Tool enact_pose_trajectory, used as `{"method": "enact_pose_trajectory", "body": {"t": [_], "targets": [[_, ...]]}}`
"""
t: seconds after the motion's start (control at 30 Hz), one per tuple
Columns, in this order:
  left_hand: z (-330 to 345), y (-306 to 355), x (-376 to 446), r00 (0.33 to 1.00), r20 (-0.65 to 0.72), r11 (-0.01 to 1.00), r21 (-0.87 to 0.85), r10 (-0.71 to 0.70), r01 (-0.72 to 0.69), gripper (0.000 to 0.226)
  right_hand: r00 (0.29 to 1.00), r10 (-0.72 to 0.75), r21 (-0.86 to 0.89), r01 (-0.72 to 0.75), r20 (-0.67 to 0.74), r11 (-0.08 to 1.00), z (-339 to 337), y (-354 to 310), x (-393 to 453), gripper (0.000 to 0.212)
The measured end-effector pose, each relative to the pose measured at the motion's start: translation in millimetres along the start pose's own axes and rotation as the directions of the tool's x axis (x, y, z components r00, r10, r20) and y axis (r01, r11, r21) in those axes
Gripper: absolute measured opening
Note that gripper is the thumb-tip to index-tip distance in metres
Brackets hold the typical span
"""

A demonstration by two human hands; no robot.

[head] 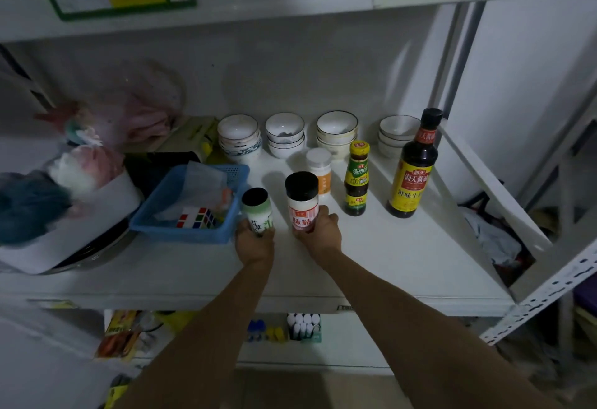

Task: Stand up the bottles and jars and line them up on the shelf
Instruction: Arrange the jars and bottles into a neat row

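Note:
On the white shelf [403, 256] my left hand [254, 242] grips the base of a green-labelled jar [258, 210] with a black lid, standing upright. My right hand [319, 234] holds a red-and-white labelled jar [302, 201] with a black lid, also upright. Behind it stands a white jar with an orange label [319, 171]. To the right a small dark sauce bottle with a yellow cap [357, 179] and a tall soy sauce bottle [413, 166] stand upright, roughly in a row.
Stacks of bowls [286, 135] line the back of the shelf. A blue basket [193, 234] holding a puzzle cube sits just left of my left hand. Bags and a white box fill the far left. A slanted white panel [491, 182] bounds the right.

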State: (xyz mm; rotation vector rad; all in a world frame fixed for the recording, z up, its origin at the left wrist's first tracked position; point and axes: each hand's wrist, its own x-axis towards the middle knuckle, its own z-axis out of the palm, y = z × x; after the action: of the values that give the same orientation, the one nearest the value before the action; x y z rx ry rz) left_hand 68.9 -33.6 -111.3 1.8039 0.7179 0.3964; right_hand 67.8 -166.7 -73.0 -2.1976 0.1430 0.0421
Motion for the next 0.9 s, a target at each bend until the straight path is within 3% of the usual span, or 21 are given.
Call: {"method": "enact_pose_trajectory", "body": {"t": [0.3,0.6,0.73,0.83,0.9], "targets": [[12,2,13,0.998,-0.012,0.993,0.101,0.066,-0.065,0.044,1.000,-0.006,0.008,0.006,-0.010,1.000,20,-17,7,0.059],[13,-1,13,0.995,0.004,0.992,0.071,0.102,-0.102,0.047,0.999,-0.035,0.005,0.035,-0.027,0.999,23,-16,11,0.060],[23,-24,18,0.999,-0.033,1.000,0.005,0.001,-0.001,0.064,0.997,-0.081,0.006,0.081,-0.009,0.997,18,-7,11,0.062],[16,-1,-31,0.998,-0.024,0.997,-0.058,-0.056,0.054,0.032,0.997,-0.020,0.056,0.024,-0.072,0.998,6,11,6,0.040],[19,10,-62,0.999,0.034,0.998,-0.060,-0.005,0.007,0.017,0.983,0.077,0.159,-0.051,-0.164,0.986,-7,25,2,0.031]]}}
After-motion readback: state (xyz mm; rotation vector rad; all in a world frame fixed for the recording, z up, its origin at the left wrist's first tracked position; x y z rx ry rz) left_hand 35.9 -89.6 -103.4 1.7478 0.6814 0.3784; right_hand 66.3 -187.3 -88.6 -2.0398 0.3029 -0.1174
